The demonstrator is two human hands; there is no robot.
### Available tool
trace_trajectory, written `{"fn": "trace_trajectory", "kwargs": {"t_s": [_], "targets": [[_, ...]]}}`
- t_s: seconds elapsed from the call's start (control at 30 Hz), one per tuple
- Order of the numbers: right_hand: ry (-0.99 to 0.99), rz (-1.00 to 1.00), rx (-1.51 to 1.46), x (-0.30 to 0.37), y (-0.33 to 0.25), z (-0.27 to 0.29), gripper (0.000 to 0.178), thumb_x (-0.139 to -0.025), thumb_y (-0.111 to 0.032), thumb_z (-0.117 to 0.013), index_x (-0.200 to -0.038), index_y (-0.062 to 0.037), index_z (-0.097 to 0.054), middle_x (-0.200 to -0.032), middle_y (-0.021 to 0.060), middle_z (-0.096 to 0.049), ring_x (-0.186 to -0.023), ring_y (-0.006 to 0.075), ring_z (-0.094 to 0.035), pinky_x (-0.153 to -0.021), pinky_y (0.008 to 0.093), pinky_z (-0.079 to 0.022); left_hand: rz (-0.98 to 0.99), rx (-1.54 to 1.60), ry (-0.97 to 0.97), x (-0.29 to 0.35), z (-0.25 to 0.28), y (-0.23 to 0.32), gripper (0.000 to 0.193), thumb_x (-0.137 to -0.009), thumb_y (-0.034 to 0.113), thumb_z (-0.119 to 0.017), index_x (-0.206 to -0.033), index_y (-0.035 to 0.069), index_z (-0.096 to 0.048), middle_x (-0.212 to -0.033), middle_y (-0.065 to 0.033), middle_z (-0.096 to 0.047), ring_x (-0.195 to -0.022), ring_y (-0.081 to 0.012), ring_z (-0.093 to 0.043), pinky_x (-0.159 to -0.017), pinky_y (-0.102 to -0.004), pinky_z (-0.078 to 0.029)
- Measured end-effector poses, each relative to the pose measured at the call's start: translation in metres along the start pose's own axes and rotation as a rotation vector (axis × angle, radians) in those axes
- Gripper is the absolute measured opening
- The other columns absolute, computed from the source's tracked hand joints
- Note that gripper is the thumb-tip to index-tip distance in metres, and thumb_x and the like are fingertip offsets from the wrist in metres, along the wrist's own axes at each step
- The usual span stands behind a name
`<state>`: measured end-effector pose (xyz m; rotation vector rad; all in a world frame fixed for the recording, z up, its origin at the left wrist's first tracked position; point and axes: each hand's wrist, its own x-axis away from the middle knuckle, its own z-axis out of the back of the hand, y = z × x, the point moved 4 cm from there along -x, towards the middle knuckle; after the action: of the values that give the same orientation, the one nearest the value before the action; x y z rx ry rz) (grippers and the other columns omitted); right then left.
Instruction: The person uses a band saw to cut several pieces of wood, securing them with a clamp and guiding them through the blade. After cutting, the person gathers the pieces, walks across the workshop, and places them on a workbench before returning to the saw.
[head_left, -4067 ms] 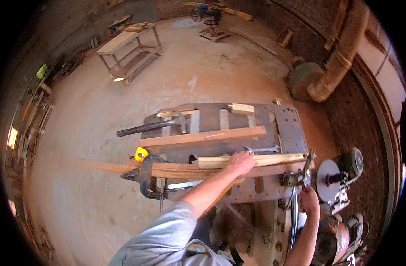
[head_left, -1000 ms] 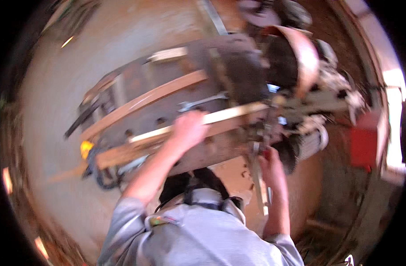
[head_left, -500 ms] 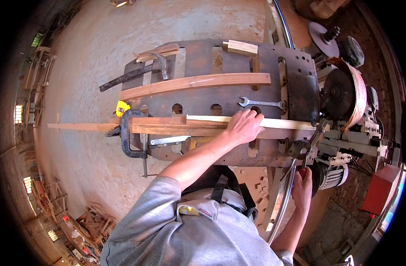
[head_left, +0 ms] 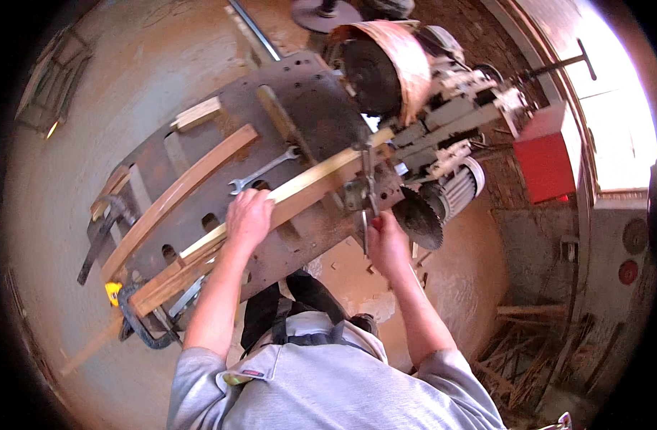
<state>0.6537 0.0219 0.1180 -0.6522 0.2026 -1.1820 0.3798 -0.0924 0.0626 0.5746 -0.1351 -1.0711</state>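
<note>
My left hand (head_left: 249, 217) is closed over a long pale wooden strip (head_left: 310, 175), which lies along a darker brown board (head_left: 307, 203) on the slotted metal table. The strip's far end reaches under a metal clamp-like fixture (head_left: 368, 188) at the table's right edge. Below that fixture my right hand (head_left: 387, 247) is wrapped round a red handle (head_left: 376, 223), mostly hidden by the fingers. A toothed circular saw blade (head_left: 419, 218) stands just right of this hand. An open-ended wrench (head_left: 264, 170) lies beyond the strip.
On the metal table (head_left: 199, 168) lie a curved wood piece (head_left: 178, 197), a hammer (head_left: 102, 236), a small wood block (head_left: 198, 113) and a yellow tape measure (head_left: 113, 292). A C-clamp (head_left: 138, 326) grips the board's left end. Motors and a covered disc (head_left: 371, 72) stand at the right, near a red box (head_left: 547, 154).
My view has swung to the right, so the table now appears slanted and the bright window shows. Both hands keep their places, the left on the strip and the right on the red handle.
</note>
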Motion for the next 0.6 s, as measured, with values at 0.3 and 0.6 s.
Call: {"fn": "trace_trajectory", "kwargs": {"t_s": [0.3, 0.6], "targets": [[0.036, -0.060, 0.012, 0.008, -0.003, -0.006, 0.035, -0.092, -0.018, -0.060, -0.122, -0.0042, -0.051, -0.098, 0.0196, -0.069, -0.092, 0.0397, -0.066, -0.079, 0.0471, -0.052, -0.145, -0.230, 0.024, 0.033, 0.009, 0.018, 0.076, -0.076, 0.037, -0.077, -0.137, 0.003, -0.047, -0.112, -0.0164, -0.056, -0.103, -0.0326, -0.055, -0.087, -0.0446, -0.044], [0.038, -0.055, 0.012, -0.004, -0.015, -0.009, 0.033, -0.092, -0.021, -0.059, -0.119, -0.0044, -0.052, -0.094, 0.0206, -0.069, -0.088, 0.0407, -0.066, -0.077, 0.0482, -0.051, -0.186, -0.341, 0.065, 0.029, -0.007, -0.004, 0.091, -0.066, 0.045, -0.083, -0.137, 0.002, -0.046, -0.110, -0.0162, -0.055, -0.097, -0.0313, -0.056, -0.083, -0.0418, -0.046]]}}
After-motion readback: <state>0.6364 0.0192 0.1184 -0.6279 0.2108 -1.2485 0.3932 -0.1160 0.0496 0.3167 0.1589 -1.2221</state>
